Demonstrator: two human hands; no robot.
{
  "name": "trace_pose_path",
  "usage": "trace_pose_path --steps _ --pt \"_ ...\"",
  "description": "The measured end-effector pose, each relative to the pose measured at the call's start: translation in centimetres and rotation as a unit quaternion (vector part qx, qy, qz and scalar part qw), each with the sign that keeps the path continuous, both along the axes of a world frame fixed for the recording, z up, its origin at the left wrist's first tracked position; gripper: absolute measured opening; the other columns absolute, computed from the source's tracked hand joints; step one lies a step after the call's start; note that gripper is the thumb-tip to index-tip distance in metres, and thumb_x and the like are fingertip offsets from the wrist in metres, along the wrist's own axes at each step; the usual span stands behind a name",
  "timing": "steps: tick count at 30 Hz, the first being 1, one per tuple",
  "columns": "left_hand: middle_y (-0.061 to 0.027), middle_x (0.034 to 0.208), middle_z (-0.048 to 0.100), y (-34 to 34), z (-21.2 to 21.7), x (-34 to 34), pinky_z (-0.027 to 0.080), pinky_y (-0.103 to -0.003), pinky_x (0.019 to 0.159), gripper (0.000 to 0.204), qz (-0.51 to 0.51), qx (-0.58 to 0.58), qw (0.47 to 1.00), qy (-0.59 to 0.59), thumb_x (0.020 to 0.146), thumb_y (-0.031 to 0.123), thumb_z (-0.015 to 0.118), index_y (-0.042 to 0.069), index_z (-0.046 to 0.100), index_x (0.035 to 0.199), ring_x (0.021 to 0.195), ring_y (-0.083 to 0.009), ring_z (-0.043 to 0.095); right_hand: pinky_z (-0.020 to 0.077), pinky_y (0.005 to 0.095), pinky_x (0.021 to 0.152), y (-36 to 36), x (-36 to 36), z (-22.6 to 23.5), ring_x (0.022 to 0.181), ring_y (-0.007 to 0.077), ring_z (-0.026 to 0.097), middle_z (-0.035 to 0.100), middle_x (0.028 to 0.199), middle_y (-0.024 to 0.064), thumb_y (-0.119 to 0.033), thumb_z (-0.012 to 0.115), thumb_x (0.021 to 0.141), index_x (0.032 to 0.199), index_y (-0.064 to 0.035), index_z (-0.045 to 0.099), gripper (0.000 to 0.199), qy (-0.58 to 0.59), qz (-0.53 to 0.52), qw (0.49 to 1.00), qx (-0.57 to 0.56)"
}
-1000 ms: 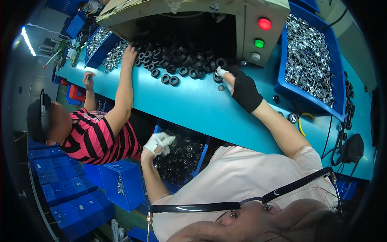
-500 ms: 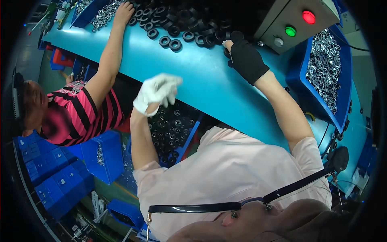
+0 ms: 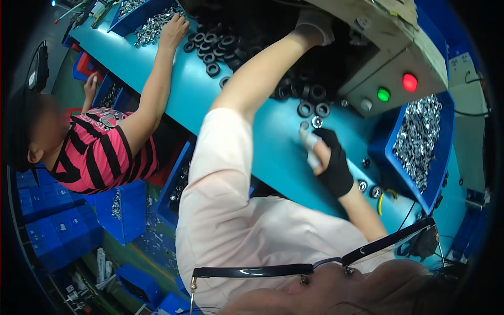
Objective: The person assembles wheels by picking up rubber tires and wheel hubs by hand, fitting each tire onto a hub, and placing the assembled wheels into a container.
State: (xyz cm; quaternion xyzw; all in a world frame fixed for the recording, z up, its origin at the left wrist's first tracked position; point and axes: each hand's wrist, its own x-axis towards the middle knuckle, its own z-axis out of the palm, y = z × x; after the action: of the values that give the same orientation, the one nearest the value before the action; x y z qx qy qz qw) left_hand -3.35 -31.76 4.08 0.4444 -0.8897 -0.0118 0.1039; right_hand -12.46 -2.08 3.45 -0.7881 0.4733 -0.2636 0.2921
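Person w/ pale pink short-sleeve top, dark-rimmed glasses at bottom, left hand (image 3: 314,23) in a white glove, right hand (image 3: 329,157) in a black glove w/ white tape on the fingertips.

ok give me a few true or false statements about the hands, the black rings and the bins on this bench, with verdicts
1. The person's left hand, in a white glove, reaches up into the pile of black rubber rings. True.
2. The right hand is bare. False: it wears a black glove with white-taped fingertips.
3. The right hand rests on the teal bench top close to a small silver metal ring. True.
4. The blue plastic bin at the right holds black rings. False: it holds shiny silver metal parts.
5. The grey control box shows a red and a green light. True.
6. The co-worker in the striped shirt keeps both hands in their lap. False: one bare hand reaches onto the bench.
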Motion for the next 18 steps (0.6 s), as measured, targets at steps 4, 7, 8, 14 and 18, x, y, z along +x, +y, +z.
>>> trace_pose_path --steps 4,7,8,14,18 --pt "-0.0151 0.104 0.063 -4.4 -0.7 -0.7 0.046 -0.04 0.088 0.029 0.034 -0.011 0.998 -0.042 0.083 0.019 0.053 0.012 0.062 0.11 0.099 -0.032 0.059 0.0476 0.0353 0.077 1.9 -1.0 -1.3 0.094 0.0338 0.056 0.051 0.113 0.0195 0.009 0.059 0.069 0.127 -0.012 0.054 0.062 -0.035 -0.019 0.999 0.022" --pt "-0.0148 0.105 0.063 -6.0 -0.6 -1.2 0.046 -0.039 0.088 0.029 0.032 -0.034 0.999 -0.009 0.083 0.019 0.053 0.011 0.062 0.11 0.099 -0.032 0.059 0.0476 0.0353 0.077 1.6 -1.2 -2.0 0.094 0.0338 0.056 0.052 0.111 0.0185 0.008 0.06 0.072 0.124 -0.011 0.056 0.056 -0.059 -0.025 0.998 -0.013" --pt "-0.0147 0.105 0.063 -6.3 -0.7 -1.1 0.046 -0.039 0.088 0.029 0.03 -0.047 0.998 0.001 0.083 0.019 0.054 0.011 0.062 0.11 0.1 -0.032 0.059 0.0476 0.0353 0.077 1.7 -1.2 -2.4 0.094 0.0338 0.056 0.052 0.111 0.0185 0.008 0.06 0.072 0.124 -0.011 0.056 0.056 -0.063 -0.023 0.998 -0.012" --pt "-0.0142 0.107 0.063 -6.8 -1.0 -0.3 0.046 -0.039 0.089 0.03 0.003 -0.118 0.987 0.108 0.081 0.019 0.055 0.011 0.062 0.11 0.1 -0.0319 0.059 0.0481 0.0338 0.074 1.0 -0.7 -3.1 0.086 0.0304 0.059 0.058 0.1 0.0152 0.002 0.064 0.079 0.119 -0.0087 0.06 0.041 -0.1 -0.043 0.993 -0.039" --pt "-0.0139 0.108 0.063 -6.4 -0.4 -2.0 0.046 -0.039 0.089 0.031 -0.043 -0.168 0.965 0.198 0.08 0.019 0.055 0.011 0.062 0.11 0.1 -0.0319 0.059 0.0484 0.0334 0.073 1.5 -0.6 -2.7 0.085 0.0297 0.059 0.059 0.099 0.0148 0.004 0.065 0.078 0.117 -0.0083 0.061 0.041 -0.089 -0.077 0.992 -0.053"
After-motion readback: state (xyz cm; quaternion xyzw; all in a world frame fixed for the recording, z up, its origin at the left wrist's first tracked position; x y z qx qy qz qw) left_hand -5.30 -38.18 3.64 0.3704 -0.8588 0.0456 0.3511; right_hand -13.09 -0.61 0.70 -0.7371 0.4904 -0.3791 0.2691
